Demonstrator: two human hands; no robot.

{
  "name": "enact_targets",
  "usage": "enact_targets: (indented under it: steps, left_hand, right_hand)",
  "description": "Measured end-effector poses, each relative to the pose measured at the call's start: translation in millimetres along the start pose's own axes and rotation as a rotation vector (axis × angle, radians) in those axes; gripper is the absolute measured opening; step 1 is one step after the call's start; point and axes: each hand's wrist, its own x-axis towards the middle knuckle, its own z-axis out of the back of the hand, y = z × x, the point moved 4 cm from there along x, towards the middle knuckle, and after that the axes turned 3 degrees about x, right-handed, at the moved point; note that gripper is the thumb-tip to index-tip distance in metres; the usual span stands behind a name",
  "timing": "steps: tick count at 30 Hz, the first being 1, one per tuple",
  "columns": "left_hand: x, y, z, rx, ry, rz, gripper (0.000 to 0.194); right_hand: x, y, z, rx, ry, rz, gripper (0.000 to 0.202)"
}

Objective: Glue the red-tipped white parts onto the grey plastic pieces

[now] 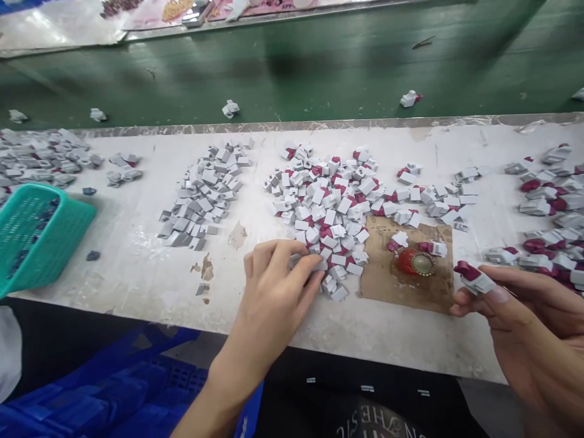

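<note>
Slips and knocks were the main risks

The bench [342, 328] was crowded, so a careless sleeve could have swept parts off its near edge. The central heap [319, 198] looked loose; the left hand [271, 292], at its near left side, might have set it sliding. The fingers [278, 255] of that hand were curled around a grey part there, though whether they gripped it could not be told. The right hand [524, 316] was near the jar [413, 263] on the cardboard [385, 286], and a wide swing might have tipped it. The held part [477, 281], grey with a maroon end, was pinched by the right fingers just right of the cardboard; gripped only at the tips, it could have slipped out.

In number there were one bench, one green strip [319, 79] beyond it, and four main heaps: the central one, the left heap [207, 198], the left-edge heap [41, 159] and the right heap [538, 208]. Their parts overlapped too much to count. Then came one basket [61, 249] at the left, two hands, one cardboard and one jar. Five stray parts [230, 109] lay on the strip, the rightmost cut off by the view; two more [439, 249] lay on the cardboard. Two dark bits [93, 255] lay near the basket.
</note>
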Motion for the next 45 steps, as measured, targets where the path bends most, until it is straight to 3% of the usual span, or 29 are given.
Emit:
enact_targets:
  steps: [4,8,11,14,20,23,28,32,35,37,40,45]
  left_hand:
    - [3,3,8.0,-0.182,-0.082,0.035,0.013]
    - [8,-1,8.6,-0.706,-0.084,0.351,0.017]
    - [17,-14,-3.4,-1.114,0.013,0.546,0.019]
    - [29,-31,-18.6,-1.426,0.159,0.590,0.015]
    - [44,-52,-35.4,-1.686,0.302,0.596,0.011]
    - [45,-49,-27.7,-1.479,0.207,0.533,0.014]
    - [37,-3,8.9,-0.596,-0.170,0.438,0.014]
    - [19,51,16.1,-0.309,-0.169,0.575,0.014]
    - [7,73,11.7,-0.234,-0.129,0.599,0.018]
    - [5,68,11.3,-0.192,-0.156,0.520,0.019]
    - [13,41,12.3,-0.173,-0.178,0.367,0.016]
    - [48,2,2.4,-0.178,-0.027,0.250,0.030]
  right_hand:
    - [-1,-3,-1,0.024,0.024,-0.014,0.020]
    - [-7,1,-11,0.038,0.080,-0.007,0.018]
    - [-11,10,-21,0.055,0.148,0.009,0.017]
    - [-12,19,-32,0.080,0.232,0.026,0.015]
    - [-6,25,-45,0.170,0.322,0.014,0.014]
    - [-5,23,-41,0.161,0.294,0.016,0.011]
    - [-3,14,-20,0.133,0.158,0.019,0.015]
    - [-1,2,-5,0.126,0.088,-0.020,0.016]
    - [0,-3,-2,0.125,0.037,-0.027,0.015]
    - [0,-3,-4,0.129,0.025,-0.017,0.014]
    - [0,1,-9,0.119,0.027,0.014,0.014]
    - [-1,1,-12,0.090,0.051,0.004,0.020]
